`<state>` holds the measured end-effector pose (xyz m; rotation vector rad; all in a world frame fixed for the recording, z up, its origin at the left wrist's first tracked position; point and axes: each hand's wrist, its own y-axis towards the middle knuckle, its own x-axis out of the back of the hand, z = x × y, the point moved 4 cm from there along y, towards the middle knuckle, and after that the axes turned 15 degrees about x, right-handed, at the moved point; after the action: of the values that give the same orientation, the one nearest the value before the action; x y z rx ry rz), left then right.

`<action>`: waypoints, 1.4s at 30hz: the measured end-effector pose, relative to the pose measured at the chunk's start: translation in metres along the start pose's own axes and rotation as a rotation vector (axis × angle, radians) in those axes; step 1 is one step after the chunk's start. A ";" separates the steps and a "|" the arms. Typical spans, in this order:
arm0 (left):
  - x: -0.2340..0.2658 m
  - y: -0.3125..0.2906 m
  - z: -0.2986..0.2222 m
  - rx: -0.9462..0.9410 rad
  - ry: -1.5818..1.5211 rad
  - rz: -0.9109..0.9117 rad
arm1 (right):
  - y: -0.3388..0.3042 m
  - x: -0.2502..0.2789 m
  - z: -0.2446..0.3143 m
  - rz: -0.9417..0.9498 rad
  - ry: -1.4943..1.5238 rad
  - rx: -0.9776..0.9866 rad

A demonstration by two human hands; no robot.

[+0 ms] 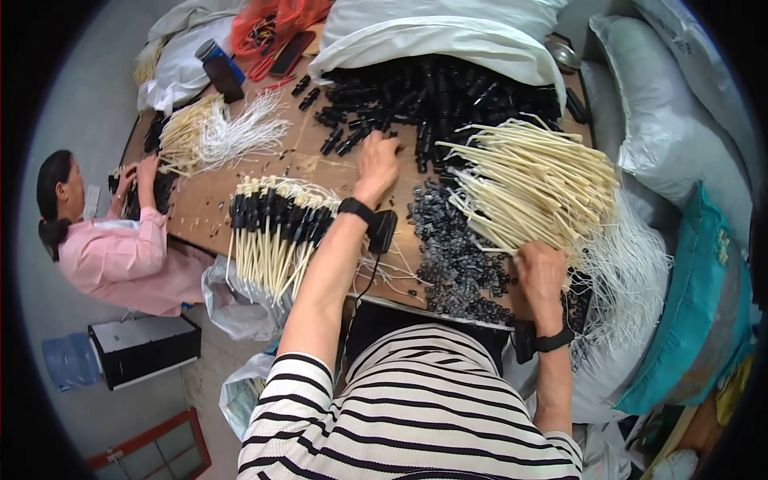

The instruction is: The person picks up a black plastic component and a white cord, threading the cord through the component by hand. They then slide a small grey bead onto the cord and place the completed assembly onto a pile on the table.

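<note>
My left hand (378,166) reaches to the near edge of a heap of black plastic connector housings (432,88). Its fingers are curled down among loose pieces, and what they pinch is mostly hidden. At the lower edge of a pile of wires in cream sleeves (536,180), my right hand (543,276) has its fingers bent over the sleeve ends; its grip cannot be made out clearly. Small dark plastic clips (460,256) lie between my hands. Left of my left forearm, a row of cream-sleeved wires fitted with black connectors (276,212) lies at the table edge.
A white sack (448,36) spills the housings at the back. A person in pink (120,260) works at the table's left end beside more wires (192,140). A blue can (216,60) and a phone (292,54) stand far left. Stuffed sacks (680,112) crowd the right.
</note>
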<state>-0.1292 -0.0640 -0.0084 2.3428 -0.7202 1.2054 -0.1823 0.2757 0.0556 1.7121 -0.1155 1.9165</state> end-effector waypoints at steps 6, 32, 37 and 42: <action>0.025 -0.038 -0.025 -0.118 0.105 0.002 | 0.006 -0.013 0.001 -0.002 -0.047 0.090; 0.077 -0.145 -0.060 -0.355 -0.048 0.176 | 0.018 -0.008 0.046 -0.005 -0.093 0.154; 0.055 -0.152 -0.052 -0.591 -0.337 0.394 | 0.014 -0.021 0.067 0.091 0.049 0.357; 0.045 -0.149 -0.024 -0.545 -0.321 0.280 | 0.024 -0.002 0.057 0.045 -0.058 0.320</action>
<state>-0.0310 0.0549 0.0242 2.0230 -1.3312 0.6139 -0.1426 0.2314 0.0711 1.9872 0.1397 2.0024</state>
